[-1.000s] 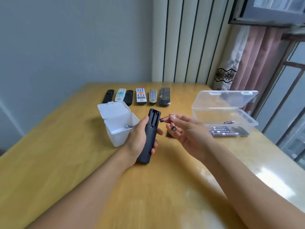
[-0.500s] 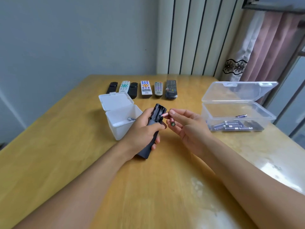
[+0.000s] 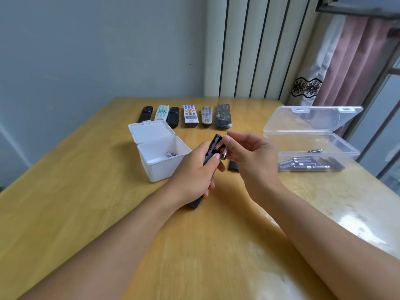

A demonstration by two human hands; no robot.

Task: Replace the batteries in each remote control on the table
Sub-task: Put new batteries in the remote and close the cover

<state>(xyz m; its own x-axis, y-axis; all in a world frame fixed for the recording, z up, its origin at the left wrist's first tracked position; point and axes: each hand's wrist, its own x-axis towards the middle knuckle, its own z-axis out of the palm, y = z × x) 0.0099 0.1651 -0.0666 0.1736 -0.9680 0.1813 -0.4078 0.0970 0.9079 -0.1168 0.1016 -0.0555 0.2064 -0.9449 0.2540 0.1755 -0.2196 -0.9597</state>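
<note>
The black remote [image 3: 211, 155], back up with its battery bay open, is gripped in the left hand [image 3: 192, 176] above the wooden table [image 3: 86, 213]. The right hand [image 3: 249, 154] pinches 2 red-labelled batteries [image 3: 221, 149] at the bay. A black cover [image 3: 233, 165] lies just beside. 6 remotes [image 3: 188, 114] line the far edge.

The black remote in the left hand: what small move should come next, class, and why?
Probably press the red battery down into the open bay of the black remote: the right hand pinches it at the bay, with a second battery waiting, while the left hand steadies the remote.
</note>
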